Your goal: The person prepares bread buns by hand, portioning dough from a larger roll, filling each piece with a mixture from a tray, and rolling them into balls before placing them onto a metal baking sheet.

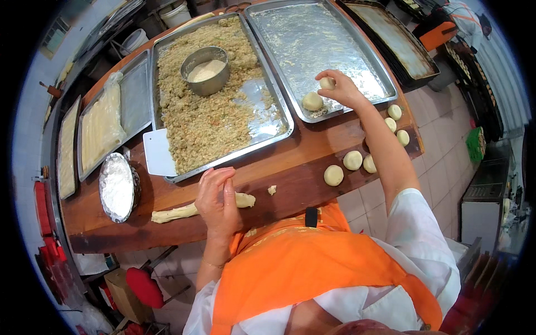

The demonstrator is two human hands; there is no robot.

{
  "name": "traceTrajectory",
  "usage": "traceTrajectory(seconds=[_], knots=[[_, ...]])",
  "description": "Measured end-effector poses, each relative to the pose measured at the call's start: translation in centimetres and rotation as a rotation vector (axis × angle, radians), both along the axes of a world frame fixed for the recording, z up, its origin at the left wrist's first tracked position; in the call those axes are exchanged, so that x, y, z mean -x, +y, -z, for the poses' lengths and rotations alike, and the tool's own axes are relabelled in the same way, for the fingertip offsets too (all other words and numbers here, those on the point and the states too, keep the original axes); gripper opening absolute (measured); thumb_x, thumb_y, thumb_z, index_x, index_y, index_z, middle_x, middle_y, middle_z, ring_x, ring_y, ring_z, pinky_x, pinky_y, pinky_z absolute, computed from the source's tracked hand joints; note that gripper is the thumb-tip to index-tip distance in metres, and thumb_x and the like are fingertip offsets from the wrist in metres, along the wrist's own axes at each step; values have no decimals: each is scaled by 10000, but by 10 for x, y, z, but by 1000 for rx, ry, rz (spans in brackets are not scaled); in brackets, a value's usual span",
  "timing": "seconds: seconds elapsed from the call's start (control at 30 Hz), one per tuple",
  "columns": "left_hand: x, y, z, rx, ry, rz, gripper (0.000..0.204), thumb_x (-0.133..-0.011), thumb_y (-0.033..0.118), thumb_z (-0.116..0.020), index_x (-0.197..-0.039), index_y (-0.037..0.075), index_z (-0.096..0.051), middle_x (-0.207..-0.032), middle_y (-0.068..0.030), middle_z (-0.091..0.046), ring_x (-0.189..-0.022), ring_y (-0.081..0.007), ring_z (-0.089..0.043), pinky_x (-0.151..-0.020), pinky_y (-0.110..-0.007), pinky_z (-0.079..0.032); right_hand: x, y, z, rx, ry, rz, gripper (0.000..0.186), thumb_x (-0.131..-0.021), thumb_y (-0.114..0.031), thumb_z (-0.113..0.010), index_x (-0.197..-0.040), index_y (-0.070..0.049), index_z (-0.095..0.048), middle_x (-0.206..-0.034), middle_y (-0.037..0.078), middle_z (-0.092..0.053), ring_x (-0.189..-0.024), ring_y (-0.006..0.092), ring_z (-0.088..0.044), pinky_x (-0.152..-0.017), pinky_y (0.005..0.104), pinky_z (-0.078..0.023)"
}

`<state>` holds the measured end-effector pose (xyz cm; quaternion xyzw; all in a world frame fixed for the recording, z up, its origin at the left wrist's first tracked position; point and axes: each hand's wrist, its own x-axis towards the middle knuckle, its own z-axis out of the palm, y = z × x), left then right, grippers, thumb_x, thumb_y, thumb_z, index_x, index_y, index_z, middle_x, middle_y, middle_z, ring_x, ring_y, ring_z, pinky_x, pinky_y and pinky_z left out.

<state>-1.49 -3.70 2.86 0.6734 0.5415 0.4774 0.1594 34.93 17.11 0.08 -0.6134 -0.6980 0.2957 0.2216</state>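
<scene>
My right hand (345, 92) pinches a pale dough ball (327, 83) over the near edge of a shiny metal tray (312, 39). Just beside it, another dough ball (312, 101) sits in the tray's near left corner. My left hand (215, 202) is held on edge over a dough rope (176, 214), fingers stretched and thumb apart, not wrapped around it. Part of the rope is hidden behind this hand. To its right lies a small dough scrap (272, 190). Several round dough pieces (334, 175) rest along the table's right side, some partly covered by my right forearm.
A large tray of crumbly filling (206, 128) holds a metal bowl (205, 70) and a white scraper (159, 152). On the wooden table (301, 167), a bowl of flour (116, 187) stands at left, near trays of dough strips (102, 128). Dark stacked baking trays (391, 39) stand beyond the right edge.
</scene>
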Motion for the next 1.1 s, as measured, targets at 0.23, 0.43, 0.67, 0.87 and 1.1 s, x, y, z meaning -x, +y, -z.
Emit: traceTrajectory(seconds=[0.23,0.43,0.67,0.87,1.1], knots=[[-7,0,4,4,-16,39,138,-906,-9,-591,-991,26,-694,-981,-118,-716,-943,-289,-682,-1006,-461,-479,-35,-1,14,-35,-319,-69,512,-713,-51,-801,-1186,-128,-621,-1196,151,-562,-1166,356,-549,-1043,391,-455],[-10,-2,-1,14,-19,37,140,-906,-14,-586,-990,22,-691,-978,-119,-716,-945,-286,-683,-1005,-459,-481,-38,3,25,-66,-327,-176,533,-694,-57,-817,-1189,-106,-627,-1214,135,-562,-1181,340,-549,-1047,397,-454],[-8,-6,-1,-10,-4,32,133,-907,-12,-590,-992,10,-689,-977,-120,-715,-942,-294,-683,-1002,-458,-483,-44,1,28,-302,-320,-120,300,-797,-118,-746,-1092,-84,-702,-1157,153,-646,-1089,327,-613,-964,396,-496],[-2,-17,2,26,-56,-13,128,-906,-20,-592,-984,2,-691,-974,-123,-713,-950,-292,-684,-992,-452,-496,-42,-87,-41,-54,-173,48,169,-855,-109,-683,-999,-24,-702,-883,157,-709,-811,294,-692,-755,383,-548],[-10,-26,5,26,-125,63,134,-916,-31,-595,-1001,7,-692,-990,-114,-705,-941,-248,-677,-866,-345,-522,-25,-199,7,-56,-436,-311,566,-731,-16,-770,-1268,-75,-604,-1361,129,-525,-1233,355,-514,-1016,406,-453]])
